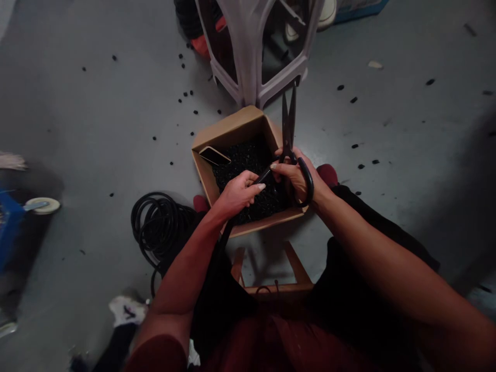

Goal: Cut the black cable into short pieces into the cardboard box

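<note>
A pale plastic stool (248,51) stood on the grey painted floor (77,103), while a blue plastic bin (11,227) and a cream caster wheel (42,205) sat off to the left, beyond a low wooden stool frame (279,288).

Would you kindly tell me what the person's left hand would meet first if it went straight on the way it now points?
The left hand, closed on a black cable, would most likely meet the right hand first, which grips black-handled scissors; depth is unclear from above.

dim light | soft shadows | edges bowed | slight blur
</note>
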Tool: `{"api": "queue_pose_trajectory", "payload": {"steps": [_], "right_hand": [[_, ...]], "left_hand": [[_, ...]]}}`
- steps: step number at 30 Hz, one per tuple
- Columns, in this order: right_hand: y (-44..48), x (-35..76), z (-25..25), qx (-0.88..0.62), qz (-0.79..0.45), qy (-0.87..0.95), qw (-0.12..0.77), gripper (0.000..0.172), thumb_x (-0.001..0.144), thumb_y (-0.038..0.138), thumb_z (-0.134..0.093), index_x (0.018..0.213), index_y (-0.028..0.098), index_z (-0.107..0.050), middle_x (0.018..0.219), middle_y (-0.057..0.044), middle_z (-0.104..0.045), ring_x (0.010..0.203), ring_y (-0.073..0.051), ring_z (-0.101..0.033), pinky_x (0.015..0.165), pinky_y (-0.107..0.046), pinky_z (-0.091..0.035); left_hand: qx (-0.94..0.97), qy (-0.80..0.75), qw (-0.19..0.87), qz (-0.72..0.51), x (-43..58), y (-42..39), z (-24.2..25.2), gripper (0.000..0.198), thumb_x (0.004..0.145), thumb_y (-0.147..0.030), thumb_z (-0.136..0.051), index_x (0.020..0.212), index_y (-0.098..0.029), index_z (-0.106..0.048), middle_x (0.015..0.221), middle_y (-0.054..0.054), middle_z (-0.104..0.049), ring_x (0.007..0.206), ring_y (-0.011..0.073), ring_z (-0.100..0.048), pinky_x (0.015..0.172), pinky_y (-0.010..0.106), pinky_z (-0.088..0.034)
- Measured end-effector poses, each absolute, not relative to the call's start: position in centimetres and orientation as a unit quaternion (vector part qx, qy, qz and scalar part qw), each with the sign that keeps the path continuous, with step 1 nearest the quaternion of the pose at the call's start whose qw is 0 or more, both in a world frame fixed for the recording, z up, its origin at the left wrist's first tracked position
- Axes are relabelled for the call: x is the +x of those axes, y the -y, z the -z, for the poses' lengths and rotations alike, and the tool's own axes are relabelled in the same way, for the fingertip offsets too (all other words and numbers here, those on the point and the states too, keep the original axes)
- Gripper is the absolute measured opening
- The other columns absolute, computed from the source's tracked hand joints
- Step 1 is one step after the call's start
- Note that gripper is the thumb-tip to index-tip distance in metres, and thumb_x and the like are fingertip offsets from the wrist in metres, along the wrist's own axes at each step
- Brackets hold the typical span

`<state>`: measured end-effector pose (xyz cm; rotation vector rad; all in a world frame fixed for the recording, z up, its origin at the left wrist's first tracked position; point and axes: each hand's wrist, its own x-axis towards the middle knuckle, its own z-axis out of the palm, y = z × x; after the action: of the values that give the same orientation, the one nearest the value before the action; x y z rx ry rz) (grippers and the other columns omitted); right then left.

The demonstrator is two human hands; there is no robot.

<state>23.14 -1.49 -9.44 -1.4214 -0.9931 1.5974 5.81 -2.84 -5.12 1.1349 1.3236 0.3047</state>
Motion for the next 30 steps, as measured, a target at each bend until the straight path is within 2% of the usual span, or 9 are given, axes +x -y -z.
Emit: {"api": "queue_pose_trajectory", "payload": {"steps": [9,15,20,23,30], "right_hand": [[1.3,23.0,9.3,-0.57,-0.621,0.37,0.391,0.04,0.066,0.035,-0.067,0.098,0.024,-0.045,0.065,0.007,-0.049,0.055,-0.011,-0.05,0.054,-0.027,-0.042],[1.7,22.9,9.4,-0.574,-0.617,0.421,0.336,0.035,0.079,0.045,-0.059,0.101,0.022,-0.045,0.083,-0.001,-0.059,0.069,-0.014,-0.059,0.064,-0.03,-0.049],[3.0,22.4,8.6,-0.577,-0.547,0.566,0.218,0.039,0.082,0.05,-0.056,0.107,0.02,-0.051,0.092,-0.005,-0.063,0.079,-0.019,-0.06,0.071,-0.033,-0.046],[3.5,22.1,8.2,-0.552,-0.556,0.601,0.161,0.043,0.083,0.05,-0.055,0.114,0.02,-0.051,0.095,-0.006,-0.065,0.083,-0.021,-0.061,0.072,-0.033,-0.046],[3.6,22.0,8.0,-0.537,-0.561,0.614,0.142,0.045,0.083,0.049,-0.056,0.117,0.02,-0.05,0.098,-0.007,-0.068,0.087,-0.023,-0.063,0.073,-0.033,-0.046]], "left_hand": [[0.519,-0.573,0.62,-0.135,5.5,3.0,5.5,0.021,0.082,-0.022,-0.056,0.102,-0.015,-0.055,0.074,-0.002,-0.058,0.053,0.0047,-0.049,0.048,0.017,-0.04],[0.495,-0.622,0.57,-0.206,3.1,1.7,4.7,0.024,0.085,-0.021,-0.052,0.107,-0.015,-0.059,0.072,-0.002,-0.057,0.052,0.0041,-0.047,0.049,0.016,-0.038],[0.431,-0.633,0.57,-0.297,0.8,0.4,3.3,0.023,0.084,-0.02,-0.053,0.105,-0.013,-0.06,0.071,-0.002,-0.056,0.051,0.0034,-0.043,0.047,0.016,-0.035],[0.412,-0.621,0.588,-0.315,0.4,0.1,3.2,0.021,0.084,-0.02,-0.055,0.102,-0.012,-0.062,0.071,-0.002,-0.054,0.05,0.0029,-0.041,0.045,0.016,-0.032],[0.376,-0.612,0.621,-0.315,1.1,0.2,3.3,0.028,0.083,-0.022,-0.057,0.109,-0.013,-0.064,0.071,-0.002,-0.053,0.05,0.0028,-0.039,0.044,0.017,-0.03]]}}
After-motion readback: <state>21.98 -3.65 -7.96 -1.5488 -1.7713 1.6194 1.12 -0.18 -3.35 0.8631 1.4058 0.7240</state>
